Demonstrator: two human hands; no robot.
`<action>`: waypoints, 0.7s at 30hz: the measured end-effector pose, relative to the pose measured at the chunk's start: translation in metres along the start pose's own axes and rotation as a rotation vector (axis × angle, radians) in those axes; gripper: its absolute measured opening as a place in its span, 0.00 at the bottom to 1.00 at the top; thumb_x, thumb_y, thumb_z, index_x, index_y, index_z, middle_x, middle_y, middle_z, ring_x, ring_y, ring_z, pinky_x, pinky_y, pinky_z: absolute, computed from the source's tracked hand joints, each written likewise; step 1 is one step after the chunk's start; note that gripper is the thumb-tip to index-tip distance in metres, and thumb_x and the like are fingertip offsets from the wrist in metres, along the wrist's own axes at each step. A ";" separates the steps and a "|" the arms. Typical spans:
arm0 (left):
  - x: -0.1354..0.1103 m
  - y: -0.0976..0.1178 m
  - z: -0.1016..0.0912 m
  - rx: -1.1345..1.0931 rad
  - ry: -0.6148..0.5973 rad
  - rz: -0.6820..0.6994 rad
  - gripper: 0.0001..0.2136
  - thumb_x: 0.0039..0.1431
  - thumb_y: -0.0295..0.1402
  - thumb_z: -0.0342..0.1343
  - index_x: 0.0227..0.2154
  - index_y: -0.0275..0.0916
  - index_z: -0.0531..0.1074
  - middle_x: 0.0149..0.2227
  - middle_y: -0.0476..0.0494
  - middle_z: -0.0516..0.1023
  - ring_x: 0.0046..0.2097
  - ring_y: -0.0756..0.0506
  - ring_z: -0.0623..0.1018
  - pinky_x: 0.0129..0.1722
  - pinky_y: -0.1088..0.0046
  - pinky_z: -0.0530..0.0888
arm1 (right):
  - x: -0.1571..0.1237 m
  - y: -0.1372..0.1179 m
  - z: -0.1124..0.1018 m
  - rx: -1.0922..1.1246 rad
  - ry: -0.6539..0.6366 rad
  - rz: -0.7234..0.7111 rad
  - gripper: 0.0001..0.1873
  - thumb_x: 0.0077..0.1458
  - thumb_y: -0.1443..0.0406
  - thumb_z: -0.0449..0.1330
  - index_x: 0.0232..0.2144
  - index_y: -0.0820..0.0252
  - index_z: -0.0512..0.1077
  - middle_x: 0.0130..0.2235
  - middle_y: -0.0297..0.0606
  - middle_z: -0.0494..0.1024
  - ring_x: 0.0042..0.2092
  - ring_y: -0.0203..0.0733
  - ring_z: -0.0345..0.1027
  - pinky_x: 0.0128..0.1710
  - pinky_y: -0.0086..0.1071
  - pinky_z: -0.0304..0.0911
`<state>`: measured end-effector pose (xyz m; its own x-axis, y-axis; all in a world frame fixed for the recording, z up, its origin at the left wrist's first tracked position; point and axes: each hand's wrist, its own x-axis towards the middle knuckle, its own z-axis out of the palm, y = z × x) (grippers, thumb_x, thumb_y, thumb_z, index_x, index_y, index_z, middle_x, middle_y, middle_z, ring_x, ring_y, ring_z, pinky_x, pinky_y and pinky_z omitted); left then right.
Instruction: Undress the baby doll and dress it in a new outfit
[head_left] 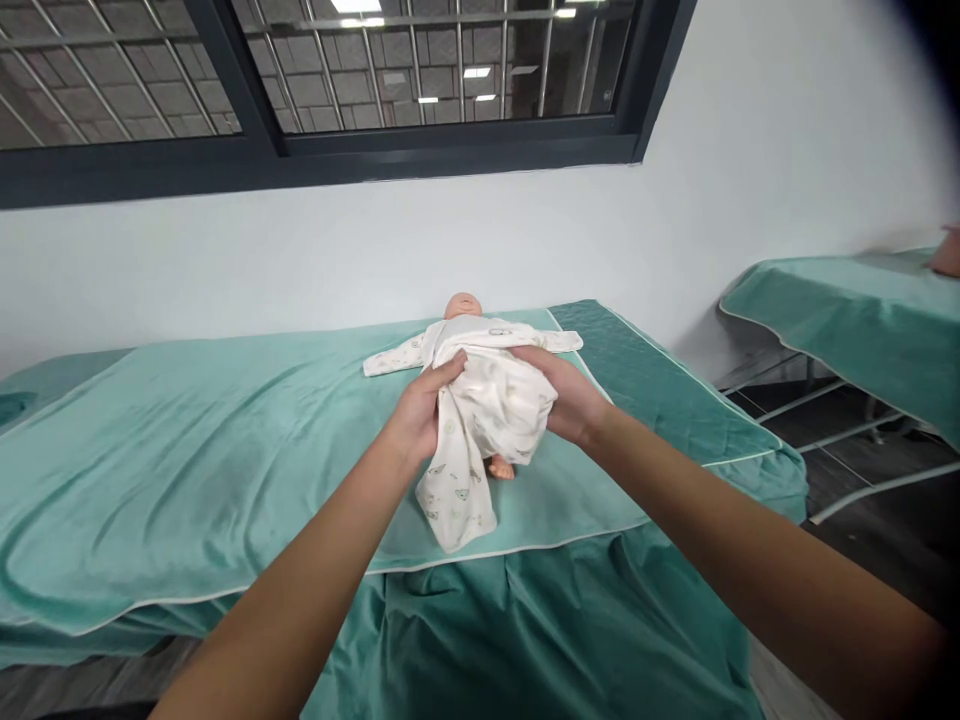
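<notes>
A baby doll (463, 304) lies on its back on the green bed, its head toward the wall. A white printed long-sleeved baby top (397, 357) covers its upper body, with both sleeves spread to the sides. Over the doll's lower body, a bunched white baby garment (457, 500) with a small print hangs from my hands, one leg-like part trailing toward the bed's near edge. My left hand (427, 400) pinches its left side, thumb on top. My right hand (566, 392) grips its right side, fingers partly hidden behind the cloth. One doll foot (501, 467) shows below.
The bed (225, 450) has a light green sheet over a darker quilted cover (660, 385). A white wall and a dark-framed barred window (450, 150) stand behind. At right is another green-covered bed (862, 300) with a metal frame.
</notes>
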<state>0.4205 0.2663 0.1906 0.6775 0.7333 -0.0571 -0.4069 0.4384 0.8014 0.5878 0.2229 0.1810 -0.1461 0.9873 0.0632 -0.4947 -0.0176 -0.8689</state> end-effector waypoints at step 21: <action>-0.007 -0.015 -0.011 1.114 0.008 -0.324 0.24 0.49 0.43 0.61 0.49 0.37 0.75 0.48 0.41 0.75 0.46 0.46 0.77 0.40 0.77 0.71 | -0.056 0.068 -0.022 -0.045 0.189 0.430 0.30 0.49 0.58 0.64 0.53 0.67 0.70 0.39 0.47 0.78 0.39 0.41 0.74 0.44 0.34 0.71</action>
<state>0.4155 0.2602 0.1728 0.6454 0.6755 -0.3565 0.5526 -0.0907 0.8285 0.5818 0.1703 0.1078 -0.1689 0.9035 -0.3940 -0.3850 -0.4285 -0.8174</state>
